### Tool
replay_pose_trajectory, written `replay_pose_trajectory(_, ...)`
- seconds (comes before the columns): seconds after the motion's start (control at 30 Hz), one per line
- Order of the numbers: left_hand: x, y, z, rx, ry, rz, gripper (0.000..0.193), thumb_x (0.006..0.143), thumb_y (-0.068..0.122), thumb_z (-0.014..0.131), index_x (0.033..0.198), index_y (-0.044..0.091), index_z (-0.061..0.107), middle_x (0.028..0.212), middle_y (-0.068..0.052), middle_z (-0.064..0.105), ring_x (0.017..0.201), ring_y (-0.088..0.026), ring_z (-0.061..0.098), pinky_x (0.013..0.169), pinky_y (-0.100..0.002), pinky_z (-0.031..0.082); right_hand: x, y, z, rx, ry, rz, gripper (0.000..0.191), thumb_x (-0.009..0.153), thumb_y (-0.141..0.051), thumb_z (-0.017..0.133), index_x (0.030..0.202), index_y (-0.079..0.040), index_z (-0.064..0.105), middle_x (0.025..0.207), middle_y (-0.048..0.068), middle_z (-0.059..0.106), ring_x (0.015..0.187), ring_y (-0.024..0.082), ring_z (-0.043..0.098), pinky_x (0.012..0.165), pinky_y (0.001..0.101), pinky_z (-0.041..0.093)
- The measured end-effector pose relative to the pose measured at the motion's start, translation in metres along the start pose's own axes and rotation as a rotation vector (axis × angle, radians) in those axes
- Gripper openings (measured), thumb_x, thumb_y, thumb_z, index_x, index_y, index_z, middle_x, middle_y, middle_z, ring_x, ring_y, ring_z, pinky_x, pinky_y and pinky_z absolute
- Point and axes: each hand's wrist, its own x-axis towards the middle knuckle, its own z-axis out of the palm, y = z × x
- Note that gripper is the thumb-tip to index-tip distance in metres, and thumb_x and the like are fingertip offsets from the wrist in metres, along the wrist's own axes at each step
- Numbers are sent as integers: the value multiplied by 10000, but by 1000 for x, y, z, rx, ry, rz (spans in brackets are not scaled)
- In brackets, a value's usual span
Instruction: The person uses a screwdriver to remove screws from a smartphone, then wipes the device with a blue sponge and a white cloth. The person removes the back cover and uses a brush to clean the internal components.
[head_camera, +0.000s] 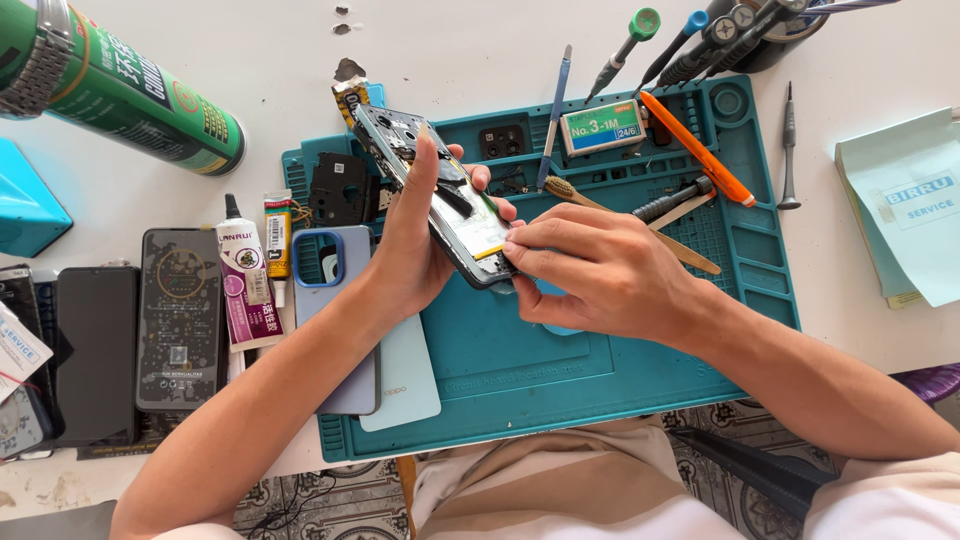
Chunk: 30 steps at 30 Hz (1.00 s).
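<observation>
Phone (440, 195), back cover off, sits tilted in my left hand (410, 250) above the teal work mat (520, 370). L fingers wrap round its far edge, index laid along the open back, thumb side hidden under the body. Internals exposed: dark shielding up top, pale yellowish battery area lower down. My right hand (600, 270) meets the phone's lower end; fingertips (515, 245) are pressed together at the bottom edge, pinching something thin there, poss. a strip or flex, view too poor to confirm.

Under my L forearm, on the mat's left part: blue phone case (335, 290) and pale blue back cover (405, 375), overlapping. Left of those, off the mat: two glue tubes (250, 285) just beside each other, then several dark phones (180, 320) in a row. Green spray can (120, 85) lies top left. On the mat's far side: staple box (602, 127), orange pen (695, 150), toothbrush (580, 195). Screwdrivers (690, 45) stand in a holder top right.
</observation>
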Motion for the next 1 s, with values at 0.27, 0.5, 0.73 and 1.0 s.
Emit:
replay_pose_trajectory(0.27, 0, -1, 0, 11, -25, 19, 604, 966, 610, 582, 1305, 163, 358, 1080, -69, 520, 1001, -255, 677, 875, -432, 616, -2, -4, 4, -35, 12, 0, 261, 772, 48, 822, 994, 40, 685, 1030, 140, 687, 918, 282, 715, 765, 360, 609)
replay_pose_trajectory(0.5, 0, -1, 1, -17, -25, -3, 626, 974, 635, 572, 1297, 132, 387, 1038, -87, 547, 969, -288, 703, 847, -428, 625, -3, -12, 3, -151, 10, -43, 328, 777, -25, 837, 1028, 77, 651, 1042, 161, 658, 939, 300, 696, 748, 372, 602)
replay_pose_trajectory(0.73, -1, 3, 4, -18, -31, 10, 600, 995, 601, 558, 1303, 106, 417, 1034, -100, 569, 944, -302, 719, 821, -428, 631, 1, -15, -1, -155, -38, -81, 405, 760, -48, 829, 1070, 90, 609, 1074, 162, 623, 993, 315, 670, 775, 383, 602)
replay_pose_trajectory(1.0, -2, 5, 8, 82, 21, -45, 642, 976, 626, 519, 1296, 76, 429, 1017, -107, 616, 933, -306, 738, 814, -420, 637, -1, -22, -3, -257, -112, -94, 365, 783, -21, 799, 1069, 98, 607, 1073, 153, 599, 1007, 284, 648, 774, 368, 607)
